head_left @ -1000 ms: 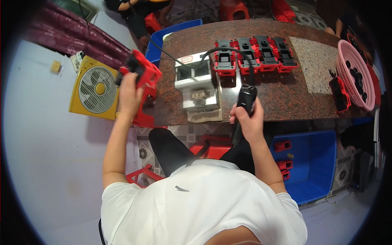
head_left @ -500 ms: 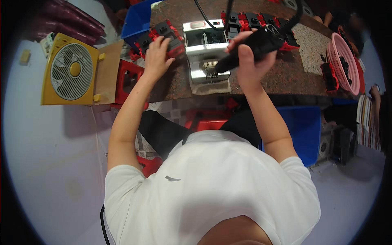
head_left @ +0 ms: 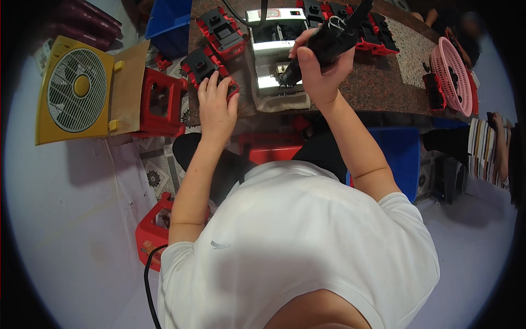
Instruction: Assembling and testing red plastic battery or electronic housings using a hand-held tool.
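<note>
My right hand (head_left: 323,74) is closed round a black electric screwdriver (head_left: 329,44), whose tip points down at the near part of a silver-white metal machine (head_left: 278,16). A black cable runs from the screwdriver. On the left, my left hand (head_left: 215,109) grips the near end of a black plastic housing with red edges (head_left: 201,67), fingers over its top and thumb at its side. The housing sits at the table's left edge. Just beyond lies a similar black-and-red housing (head_left: 222,32). The exact contact at the screwdriver tip is hard to make out.
Several more black-and-red housings (head_left: 378,34) line the stone table (head_left: 392,77) behind the machine. A pink basket (head_left: 466,88) with black parts stands at the right end. A yellow fan (head_left: 46,109), red stools (head_left: 150,230) and blue bins (head_left: 397,159) surround me.
My left hand has drawn one housing nearer, apart from the other beside it. The screwdriver, still in my right hand, has shifted slightly over the machine. The whole view has shifted.
</note>
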`<state>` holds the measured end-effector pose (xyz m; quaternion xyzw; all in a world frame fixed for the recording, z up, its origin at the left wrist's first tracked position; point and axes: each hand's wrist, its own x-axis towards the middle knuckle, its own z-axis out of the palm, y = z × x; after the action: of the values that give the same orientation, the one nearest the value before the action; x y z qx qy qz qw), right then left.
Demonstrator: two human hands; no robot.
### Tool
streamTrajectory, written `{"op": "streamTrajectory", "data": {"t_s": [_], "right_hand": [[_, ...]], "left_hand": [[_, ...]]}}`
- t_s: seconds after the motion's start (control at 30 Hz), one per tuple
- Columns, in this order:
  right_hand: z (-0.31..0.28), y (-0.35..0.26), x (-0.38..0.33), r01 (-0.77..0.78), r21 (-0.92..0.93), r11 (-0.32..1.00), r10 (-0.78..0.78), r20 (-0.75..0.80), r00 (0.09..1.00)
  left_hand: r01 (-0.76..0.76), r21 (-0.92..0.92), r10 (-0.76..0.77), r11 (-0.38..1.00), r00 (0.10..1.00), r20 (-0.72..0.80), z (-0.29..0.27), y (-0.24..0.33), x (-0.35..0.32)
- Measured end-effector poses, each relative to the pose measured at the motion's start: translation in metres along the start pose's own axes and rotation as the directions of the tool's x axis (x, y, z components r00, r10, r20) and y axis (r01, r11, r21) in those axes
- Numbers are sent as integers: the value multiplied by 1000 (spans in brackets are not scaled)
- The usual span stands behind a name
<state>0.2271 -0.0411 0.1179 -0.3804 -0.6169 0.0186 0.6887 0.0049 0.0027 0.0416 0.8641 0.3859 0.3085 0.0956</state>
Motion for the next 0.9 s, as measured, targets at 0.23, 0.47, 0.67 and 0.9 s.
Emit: {"op": "streamTrajectory", "data": {"t_s": [0.23, 0.47, 0.67, 0.9], "right_hand": [[16, 15, 12, 33, 179, 983, -18, -84, 996], [23, -13, 31, 21, -5, 1000, -21, -9, 1000], [27, -11, 35, 72, 45, 996, -74, 41, 996], [57, 0, 37, 103, 726, 680, -34, -109, 993]], "left_hand": [[306, -421, -411, 854, 893, -185, -14, -46, 22], [460, -799, -385, 387, 868, 313, 13, -80, 32], [333, -813, -421, 479, 899, 120, 36, -50, 2], [263, -932, -479, 248, 870, 119, 46, -47, 3]]}}
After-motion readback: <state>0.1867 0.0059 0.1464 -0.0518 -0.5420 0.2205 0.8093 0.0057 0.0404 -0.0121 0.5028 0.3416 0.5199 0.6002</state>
